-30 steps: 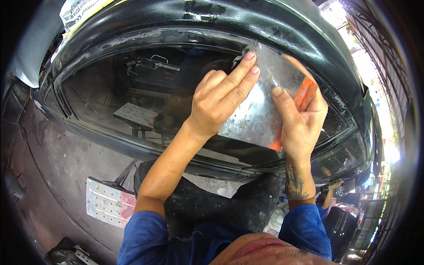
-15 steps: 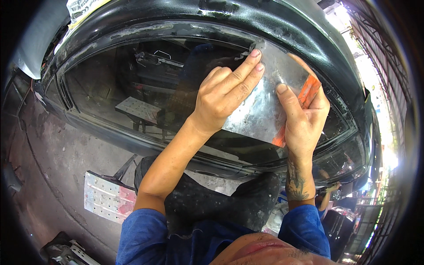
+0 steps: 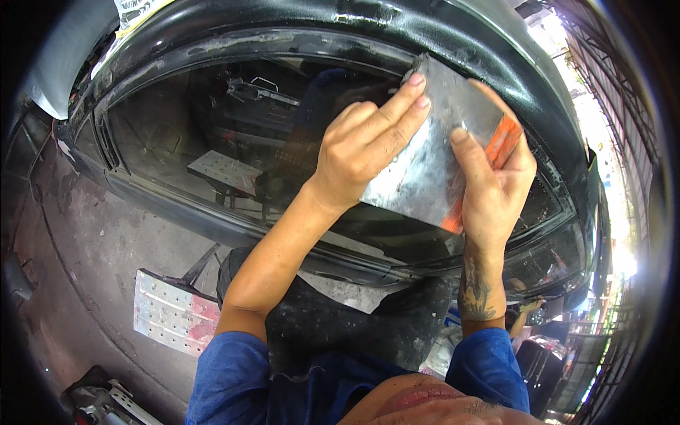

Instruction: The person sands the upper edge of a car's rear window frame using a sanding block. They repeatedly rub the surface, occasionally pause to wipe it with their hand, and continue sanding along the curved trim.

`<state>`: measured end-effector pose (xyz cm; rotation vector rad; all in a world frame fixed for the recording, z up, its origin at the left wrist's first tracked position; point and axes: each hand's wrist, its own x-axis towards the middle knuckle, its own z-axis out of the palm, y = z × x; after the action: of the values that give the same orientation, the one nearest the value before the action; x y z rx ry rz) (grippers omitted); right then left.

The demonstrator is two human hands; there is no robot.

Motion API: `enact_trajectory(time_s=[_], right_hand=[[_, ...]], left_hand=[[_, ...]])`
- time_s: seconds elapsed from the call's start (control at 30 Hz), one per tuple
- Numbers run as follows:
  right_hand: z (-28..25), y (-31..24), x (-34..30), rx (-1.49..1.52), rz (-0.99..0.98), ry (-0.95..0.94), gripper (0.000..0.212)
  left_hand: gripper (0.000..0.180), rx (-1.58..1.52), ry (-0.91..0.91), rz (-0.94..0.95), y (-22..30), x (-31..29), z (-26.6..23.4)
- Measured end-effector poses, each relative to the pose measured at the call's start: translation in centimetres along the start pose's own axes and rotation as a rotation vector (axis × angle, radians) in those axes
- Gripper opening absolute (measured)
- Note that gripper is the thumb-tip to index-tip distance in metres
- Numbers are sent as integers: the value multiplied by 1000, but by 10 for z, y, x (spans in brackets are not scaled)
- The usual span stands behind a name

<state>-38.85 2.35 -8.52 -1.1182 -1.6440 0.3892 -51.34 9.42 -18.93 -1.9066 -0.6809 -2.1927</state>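
While both hands press a scraper (image 3: 425, 170) to a car window (image 3: 234, 156), its blade meets the black frame (image 3: 496, 57) at upper right.

Left hand (image 3: 361, 145) lies flat on the wide metal blade, two fingers (image 3: 407, 95) stretched toward its top corner; right hand (image 3: 496, 188) grips the orange handle (image 3: 504, 145), forefinger along the blade. Long axis of the blade runs from lower left up to upper right, its far edge just beyond the left fingertips, so the left hand is nearer that edge. A white-and-yellow label (image 3: 134, 10) sits at the upper left; a perforated metal plate (image 3: 170, 315), stained pink, lies at lower left on the ground.
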Motion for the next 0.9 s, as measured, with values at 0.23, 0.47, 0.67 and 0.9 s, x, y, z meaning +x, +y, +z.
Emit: enact_trajectory(time_s=[0.23,0.47,0.67,0.9], right_hand=[[2,-2,0,-54,35,-3,44],[8,-2,0,36,123,14,44],[8,-2,-6,-71,33,4,43],[2,-4,-18,26,86,71,44]], left_hand=[[36,-9,-5,-17,-1,-2,-3],[34,-24,28,-37,-5,-3,-4],[34,-44,20,-18,-7,-6,-8],[31,-79,-12,12,-4,-9,-2]])
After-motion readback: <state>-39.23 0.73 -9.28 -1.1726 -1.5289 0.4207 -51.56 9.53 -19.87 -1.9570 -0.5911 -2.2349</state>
